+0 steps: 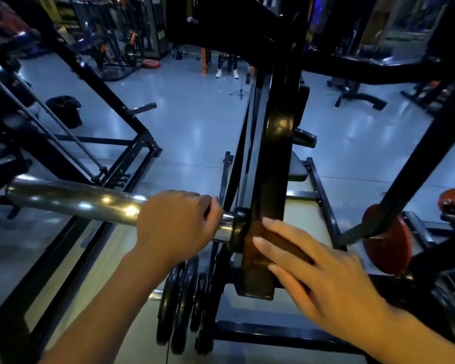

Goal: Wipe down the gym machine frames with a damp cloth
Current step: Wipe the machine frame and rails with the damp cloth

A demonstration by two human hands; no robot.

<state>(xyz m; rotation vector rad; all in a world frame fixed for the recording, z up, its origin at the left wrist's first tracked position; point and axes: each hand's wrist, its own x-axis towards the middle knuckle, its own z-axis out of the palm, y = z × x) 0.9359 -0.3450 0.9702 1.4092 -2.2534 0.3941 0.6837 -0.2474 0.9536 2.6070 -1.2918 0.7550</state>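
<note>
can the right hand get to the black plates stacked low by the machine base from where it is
Probably yes. The right hand lies with straight fingers on the black frame arm, and the black plates sit below and to its left, with only open space between them in view.

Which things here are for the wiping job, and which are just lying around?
For the job: left hand gripping the chrome bar; right hand flat on the black frame arm. No cloth visible.

Lying about: stacked black plates, red plate, tripod.

No lettering, label, brand or number can be read anywhere; the picture is too dim and blurred.
</note>
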